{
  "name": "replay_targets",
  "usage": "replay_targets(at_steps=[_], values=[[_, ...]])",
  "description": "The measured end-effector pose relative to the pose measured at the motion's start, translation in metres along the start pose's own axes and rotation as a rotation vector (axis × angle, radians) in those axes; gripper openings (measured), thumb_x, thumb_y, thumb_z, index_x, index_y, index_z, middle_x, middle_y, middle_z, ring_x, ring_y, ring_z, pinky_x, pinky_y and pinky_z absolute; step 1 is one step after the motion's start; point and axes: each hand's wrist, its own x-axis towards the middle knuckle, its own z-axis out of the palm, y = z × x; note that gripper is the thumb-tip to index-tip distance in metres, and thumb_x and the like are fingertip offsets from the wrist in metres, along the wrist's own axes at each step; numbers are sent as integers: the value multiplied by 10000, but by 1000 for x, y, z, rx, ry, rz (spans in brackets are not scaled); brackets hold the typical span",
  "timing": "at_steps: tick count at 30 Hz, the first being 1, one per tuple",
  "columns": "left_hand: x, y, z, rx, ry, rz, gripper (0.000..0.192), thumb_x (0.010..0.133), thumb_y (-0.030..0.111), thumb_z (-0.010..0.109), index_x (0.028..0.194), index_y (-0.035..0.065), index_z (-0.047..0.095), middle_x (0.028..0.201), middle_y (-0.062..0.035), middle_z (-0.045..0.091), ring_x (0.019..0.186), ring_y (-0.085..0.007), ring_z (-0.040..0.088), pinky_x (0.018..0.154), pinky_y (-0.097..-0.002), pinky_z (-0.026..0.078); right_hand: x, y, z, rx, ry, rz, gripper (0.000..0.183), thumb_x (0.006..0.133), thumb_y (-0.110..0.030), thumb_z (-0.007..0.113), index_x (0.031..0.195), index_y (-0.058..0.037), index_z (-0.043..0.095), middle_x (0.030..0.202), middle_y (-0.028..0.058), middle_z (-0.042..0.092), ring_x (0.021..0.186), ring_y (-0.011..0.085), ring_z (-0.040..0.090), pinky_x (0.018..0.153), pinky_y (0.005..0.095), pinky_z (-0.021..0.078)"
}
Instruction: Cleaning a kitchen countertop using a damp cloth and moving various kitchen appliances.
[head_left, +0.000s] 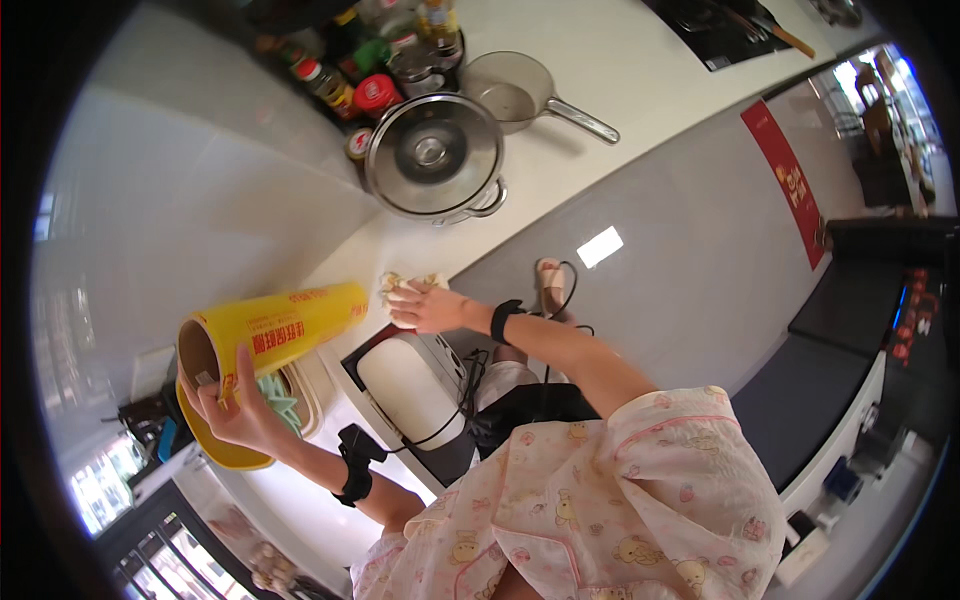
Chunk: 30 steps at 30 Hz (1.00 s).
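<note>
In my left hand (240, 412) is a large yellow roll of cling film (300, 319) with red writing, gripped near its open cardboard-core end. The roll is tilted, its far end beside the cloth. My right hand (427, 306) presses on a crumpled, pale patterned cloth (390, 285) on the white countertop (420, 244), with the fingers spread over it. Black straps are on both wrists. Just below the right hand stands a white appliance (409, 379) with a black cord.
A lidded steel pot (435, 187) and a clear saucepan (517, 82) with a handle stand farther along the counter. Bottles and a red-lidded jar (376, 94) crowd behind the pot. A yellow container (225, 450) is beneath the roll. A black hob (712, 37) lies beyond.
</note>
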Motion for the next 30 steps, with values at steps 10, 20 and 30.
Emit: replay_targets(at_steps=[10,20,30], values=[[8,-26,5,379,82,52,472,739,346,698,1052,54,501,1097,-129,504,1007,-253,500,833,-373,453,-154,140,-145,24,-130,299,464,777,-354,546,1209,-201,465,1362,8,362,1303,216,254,1047,422,258],[-49,-6,66,733,417,202,911,756,503,610,1312,5,88,1249,-263,209,1187,-401,194,981,-552,207,-293,298,-251,-336,177,770,448,728,-193,565,1166,-126,498,1286,45,441,1198,291,388,953,477,343],[-216,213,284,152,-435,260,747,724,124,673,1280,-53,207,1303,-244,222,1198,-384,268,1006,-437,240,-243,269,-219,-9,-134,227,556,752,-355,583,1243,-136,442,1368,36,352,1293,262,268,1038,425,255]])
